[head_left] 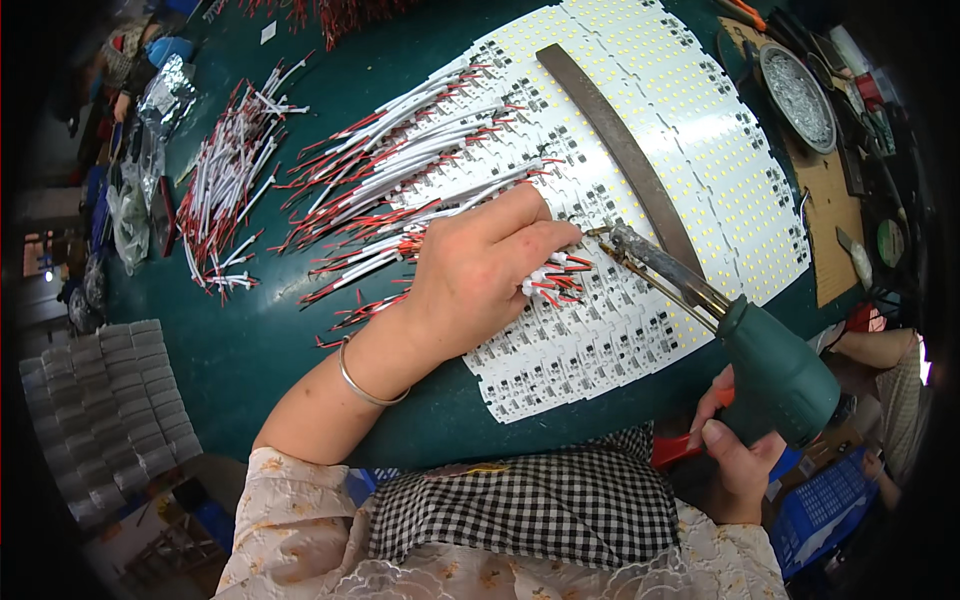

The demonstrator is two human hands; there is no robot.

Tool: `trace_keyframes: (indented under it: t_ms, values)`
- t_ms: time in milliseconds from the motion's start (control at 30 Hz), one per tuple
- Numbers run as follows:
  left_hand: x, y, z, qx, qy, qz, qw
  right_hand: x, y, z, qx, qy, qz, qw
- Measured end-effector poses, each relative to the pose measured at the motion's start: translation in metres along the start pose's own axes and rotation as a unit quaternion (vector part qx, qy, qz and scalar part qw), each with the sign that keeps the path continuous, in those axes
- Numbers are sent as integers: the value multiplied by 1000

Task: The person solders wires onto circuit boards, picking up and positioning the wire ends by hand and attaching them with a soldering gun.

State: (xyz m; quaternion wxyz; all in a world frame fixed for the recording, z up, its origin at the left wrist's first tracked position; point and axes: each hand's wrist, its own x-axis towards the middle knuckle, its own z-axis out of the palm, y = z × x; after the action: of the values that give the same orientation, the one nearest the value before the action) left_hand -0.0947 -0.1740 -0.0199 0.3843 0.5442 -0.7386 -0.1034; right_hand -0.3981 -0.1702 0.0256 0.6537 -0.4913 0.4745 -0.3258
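My left hand [470, 260] is closed around a bundle of short red, black and white wires [562, 282], whose ends stick out below the fingers. Its thumb and forefinger pinch near a pad on the white LED circuit boards [700, 170]. My right hand [738, 455] grips a green soldering gun [780, 370] with a red trigger. The gun's metal tip comes in from the right, right beside my left fingertips. Rows of white-sleeved wires [400, 165] lie with one end on the boards, fanning out to the left.
A dark flat metal bar [625, 160] lies across the boards. On the green table [330, 420], a loose wire pile [230, 180] sits to the left. A round bowl [798, 98] and cardboard [835, 240] are at right. White stacked blocks [110, 400] stand lower left; another person's arm [875, 348] shows at right.
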Motion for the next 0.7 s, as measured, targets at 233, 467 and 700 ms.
trace_keyframes:
  t_ms: [233, 467, 700]
  values:
    - [0, 0, 2, 24, 7, 9, 1000, -4, 8, -16, -252, -109, -123, 954]
    - [-2, -1, 4, 31, 14, 19, 999, -1, -1, 2, -62, 24, -90, 994]
    - [0, 4, 0, 34, -3, 20, 999, 11, -9, 6, -8, 85, -139, 987]
